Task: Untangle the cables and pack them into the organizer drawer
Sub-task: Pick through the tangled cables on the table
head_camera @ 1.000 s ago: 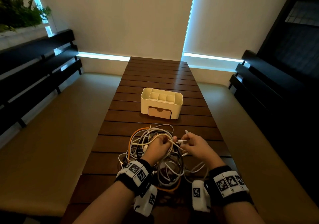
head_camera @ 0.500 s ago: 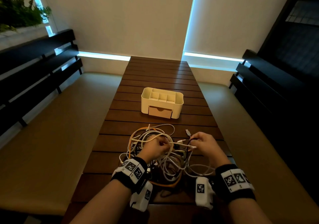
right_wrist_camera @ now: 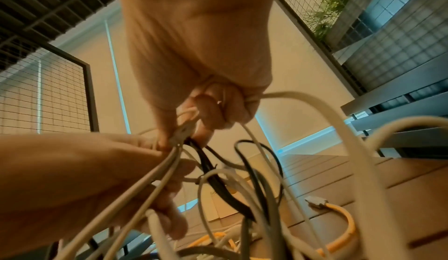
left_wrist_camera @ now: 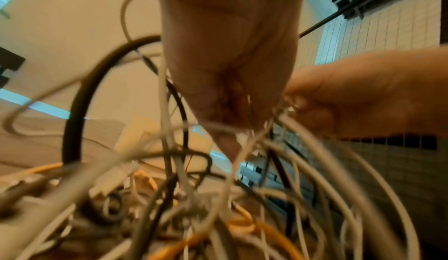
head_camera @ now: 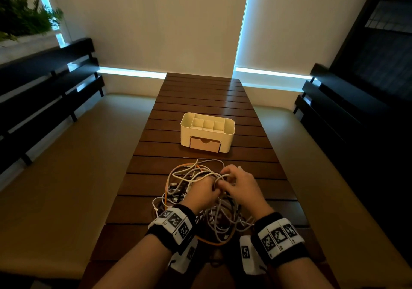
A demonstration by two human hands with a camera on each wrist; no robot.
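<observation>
Slatted table [head_camera: 200, 92]; both hands pinch white strands in cable tangle [head_camera: 196, 201] before organizer [head_camera: 207, 132]. Left hand [head_camera: 204, 190], right hand [head_camera: 242, 188]: hard pull probably tightens knots.

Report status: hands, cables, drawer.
Left hand and right hand both pinching white strands atop the cable tangle. Nothing freed. Organizer beyond it, drawer closed. Nothing in the way.

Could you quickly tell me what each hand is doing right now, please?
Left hand: fingers curled, gripping white cables of the tangle.
Right hand: fingers curled, pinching white cable strands by a connector.
</observation>
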